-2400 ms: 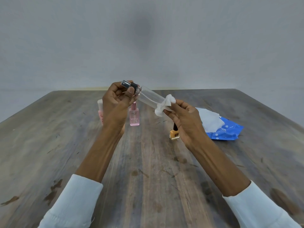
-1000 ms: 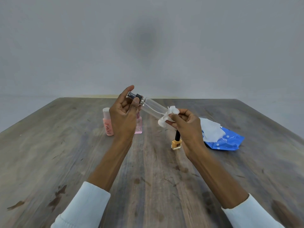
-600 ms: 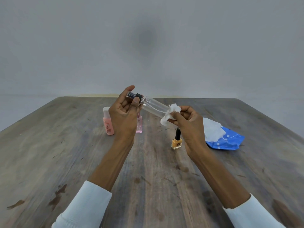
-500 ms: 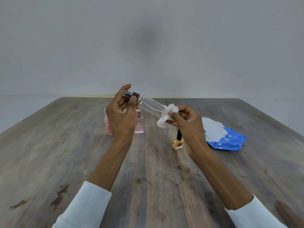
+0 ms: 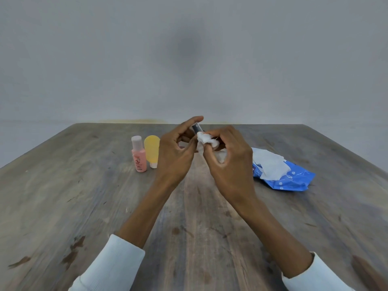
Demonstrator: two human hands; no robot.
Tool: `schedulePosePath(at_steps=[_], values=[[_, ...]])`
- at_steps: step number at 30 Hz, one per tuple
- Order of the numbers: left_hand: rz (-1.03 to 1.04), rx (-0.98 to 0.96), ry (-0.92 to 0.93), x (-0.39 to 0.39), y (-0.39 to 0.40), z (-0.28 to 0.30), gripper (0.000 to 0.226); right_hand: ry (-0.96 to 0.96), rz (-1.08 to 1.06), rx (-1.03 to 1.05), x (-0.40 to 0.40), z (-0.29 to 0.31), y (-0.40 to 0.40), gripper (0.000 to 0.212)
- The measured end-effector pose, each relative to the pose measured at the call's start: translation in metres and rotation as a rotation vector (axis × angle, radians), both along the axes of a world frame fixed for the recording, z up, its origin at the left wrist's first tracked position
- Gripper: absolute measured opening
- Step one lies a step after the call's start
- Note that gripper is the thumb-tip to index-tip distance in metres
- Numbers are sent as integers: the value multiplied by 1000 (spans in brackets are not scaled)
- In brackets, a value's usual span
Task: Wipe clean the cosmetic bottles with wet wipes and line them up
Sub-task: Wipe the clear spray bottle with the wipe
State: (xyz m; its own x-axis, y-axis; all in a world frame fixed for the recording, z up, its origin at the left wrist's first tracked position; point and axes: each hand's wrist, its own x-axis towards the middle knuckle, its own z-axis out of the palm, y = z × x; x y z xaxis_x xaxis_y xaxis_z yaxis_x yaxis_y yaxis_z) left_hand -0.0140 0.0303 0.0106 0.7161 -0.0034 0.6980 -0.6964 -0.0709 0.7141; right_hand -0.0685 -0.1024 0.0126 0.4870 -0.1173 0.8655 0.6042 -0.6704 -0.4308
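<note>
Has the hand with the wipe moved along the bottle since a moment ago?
Yes. The right hand with the wet wipe has slid up the bottle toward its dark cap, close to the left hand.

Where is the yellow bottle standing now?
In the head view, the yellow bottle stands cap-down on the table, left of centre, between the pink bottle and the left hand.

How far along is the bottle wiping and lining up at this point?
Possibly done: a pink bottle with a white cap and an inverted yellow tube stand upright side by side. In hand: the left hand holds a small dark-capped bottle, mostly hidden, while the right hand rubs it with a crumpled white wipe. Left: setting it in line. The blue wipe packet lies open.
</note>
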Motion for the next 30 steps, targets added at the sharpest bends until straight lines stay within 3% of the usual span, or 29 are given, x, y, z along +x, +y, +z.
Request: schedulePosePath(at_steps=[4,12,16,20,25,30], values=[[-7,-37,54,3,4,3,33,27,-9,26,2,1,-5,10],[-44,-148,154,4,15,4,29,-28,85,-358,1,-2,0,10],[-86,-161,172,2,16,7,30,70,38,-89,0,0,-1,10],[-88,-173,158,1,15,8,33,461,220,308,6,4,-15,9],[0,-129,102,0,12,9,33,842,466,434,13,1,-16,17],[49,-155,128,-2,7,9,30,932,553,490,13,3,-18,25]])
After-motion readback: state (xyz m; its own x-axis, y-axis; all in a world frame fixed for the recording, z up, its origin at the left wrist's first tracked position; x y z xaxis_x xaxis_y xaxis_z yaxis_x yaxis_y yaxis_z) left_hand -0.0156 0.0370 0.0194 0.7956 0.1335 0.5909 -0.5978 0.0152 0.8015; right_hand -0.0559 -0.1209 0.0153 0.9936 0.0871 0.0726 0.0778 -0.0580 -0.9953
